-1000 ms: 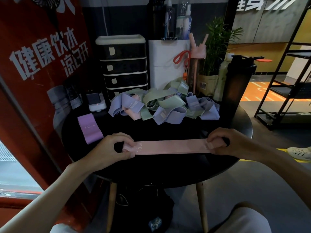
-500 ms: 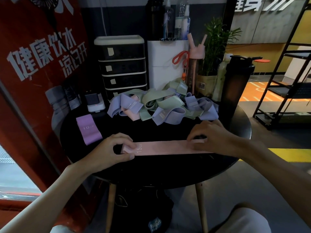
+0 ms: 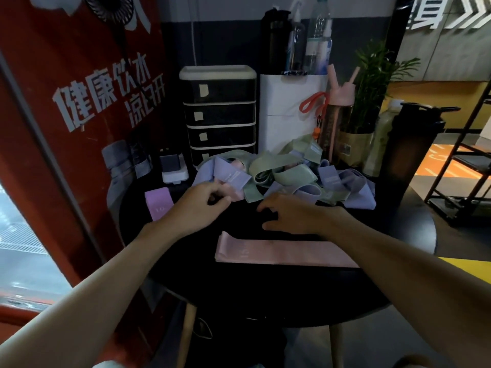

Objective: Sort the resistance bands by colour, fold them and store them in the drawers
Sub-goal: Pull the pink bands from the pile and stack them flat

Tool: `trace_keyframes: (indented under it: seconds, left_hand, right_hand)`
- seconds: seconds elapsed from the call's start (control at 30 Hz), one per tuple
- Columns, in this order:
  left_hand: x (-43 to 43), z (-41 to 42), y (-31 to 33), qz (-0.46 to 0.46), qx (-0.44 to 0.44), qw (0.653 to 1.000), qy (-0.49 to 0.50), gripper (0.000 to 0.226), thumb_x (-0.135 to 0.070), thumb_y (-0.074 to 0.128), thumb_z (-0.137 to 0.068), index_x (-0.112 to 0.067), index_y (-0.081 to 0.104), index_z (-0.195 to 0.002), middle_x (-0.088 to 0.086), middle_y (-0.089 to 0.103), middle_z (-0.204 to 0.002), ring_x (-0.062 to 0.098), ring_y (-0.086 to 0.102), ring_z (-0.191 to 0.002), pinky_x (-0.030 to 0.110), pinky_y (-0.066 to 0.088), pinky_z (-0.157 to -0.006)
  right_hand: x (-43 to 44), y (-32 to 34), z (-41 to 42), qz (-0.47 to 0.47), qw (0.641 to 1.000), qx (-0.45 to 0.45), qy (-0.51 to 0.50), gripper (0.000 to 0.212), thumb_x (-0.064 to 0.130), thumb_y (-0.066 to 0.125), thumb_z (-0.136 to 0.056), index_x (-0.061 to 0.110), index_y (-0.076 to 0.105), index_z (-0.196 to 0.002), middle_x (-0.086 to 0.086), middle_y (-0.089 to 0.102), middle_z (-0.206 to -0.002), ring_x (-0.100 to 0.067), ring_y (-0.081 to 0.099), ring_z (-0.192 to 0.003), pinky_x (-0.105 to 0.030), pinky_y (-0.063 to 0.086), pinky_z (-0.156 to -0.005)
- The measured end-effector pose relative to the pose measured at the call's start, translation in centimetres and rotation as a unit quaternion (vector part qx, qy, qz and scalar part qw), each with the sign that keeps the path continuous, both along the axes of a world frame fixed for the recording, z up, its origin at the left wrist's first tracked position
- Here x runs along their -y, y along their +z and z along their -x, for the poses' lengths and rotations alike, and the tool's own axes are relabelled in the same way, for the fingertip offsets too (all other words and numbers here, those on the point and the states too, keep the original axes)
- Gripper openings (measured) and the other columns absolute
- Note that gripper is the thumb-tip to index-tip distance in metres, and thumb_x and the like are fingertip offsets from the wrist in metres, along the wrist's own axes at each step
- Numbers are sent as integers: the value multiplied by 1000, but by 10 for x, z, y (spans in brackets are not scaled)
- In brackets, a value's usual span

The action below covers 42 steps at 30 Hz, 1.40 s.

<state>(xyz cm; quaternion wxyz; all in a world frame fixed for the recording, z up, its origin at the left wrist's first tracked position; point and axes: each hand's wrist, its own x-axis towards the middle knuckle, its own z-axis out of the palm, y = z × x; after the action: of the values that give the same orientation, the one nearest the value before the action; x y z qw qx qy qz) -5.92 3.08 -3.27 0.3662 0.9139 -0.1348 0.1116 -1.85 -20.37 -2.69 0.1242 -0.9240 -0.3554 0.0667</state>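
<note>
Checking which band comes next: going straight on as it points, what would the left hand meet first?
Likely the pink band poking from the pile; depth is unclear, but the left hand seems nearly on it.

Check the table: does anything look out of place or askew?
Nothing is spilled or damaged. The tangled pile of bands lies against the drawer unit, covering its lowest drawer front, so that drawer may be blocked. The long pink band lies flat and unfolded near the front of the table.

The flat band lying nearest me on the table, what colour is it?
The flat band is pale pink, clearest in the head view.
</note>
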Motion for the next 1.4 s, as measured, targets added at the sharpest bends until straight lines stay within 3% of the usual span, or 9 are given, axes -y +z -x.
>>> trace_keyframes:
  seconds: [0.1,0.2,0.37,0.5,0.73,1.03,1.13,1.3,1.4]
  left_hand:
    - [-3,-36,-6,-63,-26,997,26,19,-26,67,-93,-21,68,-111,-17,63,-109,2,60,-104,23,46,-93]
    - [-6,-66,-13,-78,-17,994,68,36,-29,73,-86,-18,66,-120,-1,66,-119,15,63,-107,37,52,-96]
    - [2,-89,-16,-96,3,989,111,18,-21,74,-84,-7,73,-95,12,73,-101,25,67,-97,43,54,-86]
    - [2,-93,-20,-75,16,989,128,3,-6,71,-79,-9,73,-79,6,73,-85,21,68,-88,40,55,-82]
    - [8,-85,12,-1,64,992,108,20,-2,73,-83,-18,71,-95,-11,65,-86,7,63,-83,10,43,-70]
    - [25,-73,95,26,151,986,64,15,-2,73,-82,-17,70,-80,-6,68,-79,2,62,-74,15,49,-71]
    - [30,-69,110,69,148,985,50,15,-2,75,-83,-16,69,-80,-5,66,-76,1,60,-69,16,51,-67]
    - [39,-58,130,126,156,979,30,18,-1,78,-80,-15,68,-77,-3,64,-72,1,58,-64,17,52,-65]
    - [46,-49,139,157,156,975,23,17,0,79,-79,-13,68,-77,-1,66,-72,4,61,-65,18,54,-65]
  right_hand:
    - [-10,-3,-18,73,997,-34,-10,56,37,67,-90,13,50,-138,-11,48,-137,-28,45,-126,-36,38,-103]
    - [-10,-5,-25,69,996,-45,-17,58,36,69,-89,14,49,-139,-12,44,-137,-29,43,-127,-35,38,-103]
    - [-11,-16,-26,51,998,-13,-22,56,35,69,-88,16,49,-137,-12,42,-133,-29,42,-124,-34,37,-100]
    - [-9,-16,-25,37,999,-21,-28,56,35,69,-88,19,48,-138,-10,39,-132,-28,39,-125,-33,35,-100]
    - [-7,-15,-22,25,998,-41,-34,55,33,69,-89,18,48,-138,-11,37,-133,-29,38,-126,-32,35,-102]
    - [-6,-13,-20,2,997,-55,-44,57,35,71,-86,14,51,-135,-6,43,-126,-22,46,-118,-24,39,-93]
    - [-5,-3,-14,-140,986,-55,-78,53,29,74,-84,13,52,-130,13,48,-94,-1,49,-84,-5,37,-67]
    - [-9,33,-8,-399,905,77,-129,34,23,77,-82,13,53,-105,2,55,-84,-9,50,-70,-23,41,-61]
    - [-14,62,-2,-504,852,-4,-141,28,23,76,-83,16,52,-94,-5,60,-81,-14,54,-70,-31,46,-65]
